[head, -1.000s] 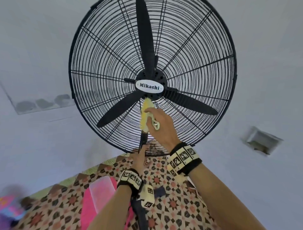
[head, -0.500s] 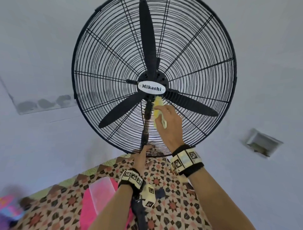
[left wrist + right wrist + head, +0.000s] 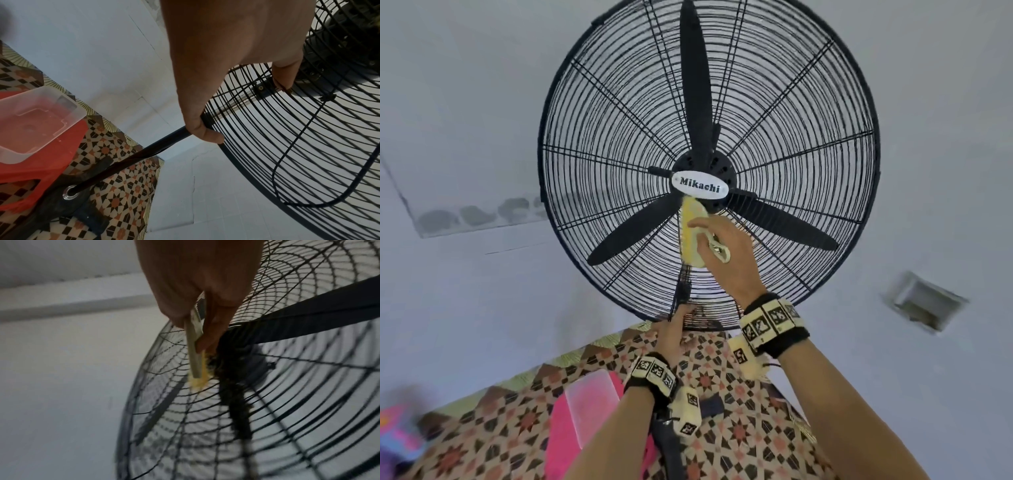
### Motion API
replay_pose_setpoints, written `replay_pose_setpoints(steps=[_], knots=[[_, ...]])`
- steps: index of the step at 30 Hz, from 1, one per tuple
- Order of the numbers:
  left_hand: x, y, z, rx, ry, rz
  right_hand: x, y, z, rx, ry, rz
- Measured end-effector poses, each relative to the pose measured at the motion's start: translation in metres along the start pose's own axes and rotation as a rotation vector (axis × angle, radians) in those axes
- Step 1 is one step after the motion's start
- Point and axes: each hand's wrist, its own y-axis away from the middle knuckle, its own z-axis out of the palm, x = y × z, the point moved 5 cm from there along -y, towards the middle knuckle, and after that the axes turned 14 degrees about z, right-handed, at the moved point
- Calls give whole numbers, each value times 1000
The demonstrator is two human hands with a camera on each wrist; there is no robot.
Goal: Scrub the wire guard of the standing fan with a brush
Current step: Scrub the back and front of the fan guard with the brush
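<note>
Nearest the person, a clear plastic tub (image 3: 37, 123) sits on a red plastic stool (image 3: 565, 442) over the patterned tile floor (image 3: 739, 428), just beside the fan's black pole (image 3: 164, 142); a careless step or knee there would likely knock over the tub. The left hand (image 3: 671, 329) is curled round the bottom rim of the round black wire guard (image 3: 592, 113) where it meets the pole, bracing the standing fan. If that hold slackens, brushing pressure could rock or tilt the head. Above it, the right hand (image 3: 726, 253) is closed on the handle of a yellow-bristled scrubbing brush (image 3: 690, 236), its bristles against the guard just below the white oval "Mikachi" badge (image 3: 700, 186). Bristles or fingertips could slip between the thin wires toward the black blades (image 3: 633, 229) behind, and hard strokes might bend the wires. The guard's outer rings and upper half lie open for sweeping, with bare white wall (image 3: 465, 102) well behind.
</note>
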Motion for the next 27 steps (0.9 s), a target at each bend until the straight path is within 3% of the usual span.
replay_pose_setpoints(steps=[4, 9, 12, 15, 19, 21, 25, 27], knots=[[2, 1, -1, -4, 26, -16, 1, -6, 1, 142, 134, 91], [6, 3, -2, -21, 35, -26, -8, -11, 8, 15, 4, 3], [6, 3, -2, -32, 28, -22, 1, -15, 1, 123, 137, 88], [12, 6, 1, -37, 27, -16, -7, -12, 1, 176, 142, 34], [10, 5, -4, -55, -42, 13, -5, -2, 14, -81, 7, -14], [8, 5, -6, -139, -120, 82, 6, 5, 15, -113, 38, 3], [20, 7, -9, -228, -390, 271, 17, 16, 1, 152, 118, 98], [15, 0, -11, -221, -383, 199, 11, 19, 4, 191, 63, 103]])
